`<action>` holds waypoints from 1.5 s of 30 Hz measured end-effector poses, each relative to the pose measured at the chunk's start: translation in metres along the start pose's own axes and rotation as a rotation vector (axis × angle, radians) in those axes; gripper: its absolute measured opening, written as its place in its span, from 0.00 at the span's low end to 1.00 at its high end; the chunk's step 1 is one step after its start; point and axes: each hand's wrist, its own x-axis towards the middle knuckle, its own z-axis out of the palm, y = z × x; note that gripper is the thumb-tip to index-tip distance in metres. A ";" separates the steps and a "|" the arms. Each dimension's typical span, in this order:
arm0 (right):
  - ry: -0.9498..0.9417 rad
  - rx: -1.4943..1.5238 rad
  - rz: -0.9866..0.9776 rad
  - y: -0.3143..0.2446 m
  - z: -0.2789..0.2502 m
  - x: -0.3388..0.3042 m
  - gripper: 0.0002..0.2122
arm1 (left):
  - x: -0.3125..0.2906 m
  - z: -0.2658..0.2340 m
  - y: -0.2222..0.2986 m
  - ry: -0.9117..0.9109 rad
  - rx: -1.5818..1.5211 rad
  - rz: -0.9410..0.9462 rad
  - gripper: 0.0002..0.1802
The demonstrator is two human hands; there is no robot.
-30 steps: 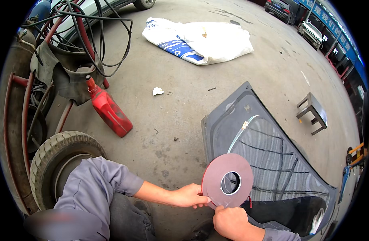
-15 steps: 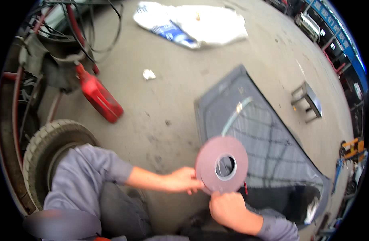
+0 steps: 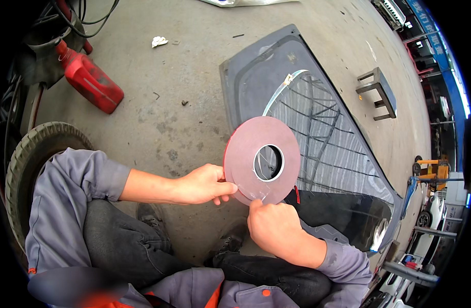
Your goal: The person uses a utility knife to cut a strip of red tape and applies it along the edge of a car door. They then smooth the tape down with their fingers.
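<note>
A large, flat roll of reddish-brown tape (image 3: 239,141) with a pale core ring is held up in front of me, its broad side facing me. My left hand (image 3: 207,184) grips its lower left edge, the thumb lying on the face. My right hand (image 3: 277,230) is closed in a pinch at the bottom rim, knuckles up; what its fingertips hold is mostly hidden, perhaps the tape's edge. A short red strip (image 3: 297,194) shows beside the roll's lower right. Behind lies a dark grey vehicle panel (image 3: 251,64) with reflective glass (image 3: 330,138) and a pale strip along the glass's curved edge.
On the left are a red jug (image 3: 92,84), a tyre (image 3: 20,159) and dark hoses (image 3: 99,25). A small stool (image 3: 381,92) stands beyond the panel on the right. Crumpled white paper (image 3: 159,41) lies on the floor; a white sheet (image 3: 246,2) shows at the top.
My view has tilted downward, so the floor objects sit higher in the picture and my legs show more. Both hands stay on the tape roll, with little change in grip.
</note>
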 end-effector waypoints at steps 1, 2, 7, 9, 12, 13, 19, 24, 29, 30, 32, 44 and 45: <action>-0.001 0.001 -0.003 -0.001 0.000 0.000 0.06 | -0.001 0.000 -0.001 0.002 -0.004 0.003 0.12; -0.003 0.002 -0.005 -0.001 0.000 0.000 0.06 | -0.002 -0.001 -0.001 0.004 -0.003 0.006 0.12; 0.006 0.000 -0.008 -0.001 0.002 0.003 0.06 | 0.000 -0.001 -0.001 -0.004 0.010 0.018 0.12; -0.001 0.002 -0.004 -0.001 0.002 0.003 0.06 | 0.001 0.000 -0.001 -0.008 0.024 0.022 0.12; -0.005 0.000 -0.002 -0.001 0.000 0.004 0.06 | 0.001 0.000 -0.002 -0.012 0.022 0.031 0.12; -0.004 -0.003 -0.006 -0.001 0.001 0.006 0.06 | 0.000 0.000 -0.002 -0.012 0.016 0.032 0.12; -0.029 0.002 0.004 0.000 0.002 0.009 0.06 | 0.000 -0.001 -0.002 -0.015 0.039 0.037 0.12; 0.137 -0.017 -0.035 0.004 0.015 0.008 0.09 | -0.002 -0.001 0.004 -0.014 0.096 0.004 0.12; 0.117 -0.018 -0.021 0.003 0.014 0.010 0.07 | -0.001 -0.001 0.000 -0.012 0.098 0.036 0.12; 0.060 -0.029 0.005 0.001 0.011 0.011 0.06 | -0.001 -0.001 -0.002 -0.012 0.097 0.037 0.12; -0.054 -0.051 0.059 -0.004 0.002 0.011 0.06 | 0.000 -0.001 -0.003 -0.012 0.094 0.050 0.13; 0.085 -0.136 0.058 -0.007 0.009 0.007 0.06 | 0.001 0.000 -0.002 -0.050 0.050 0.036 0.13; 0.044 -0.120 0.065 -0.008 0.007 0.006 0.06 | 0.000 0.001 -0.002 -0.049 0.036 0.037 0.13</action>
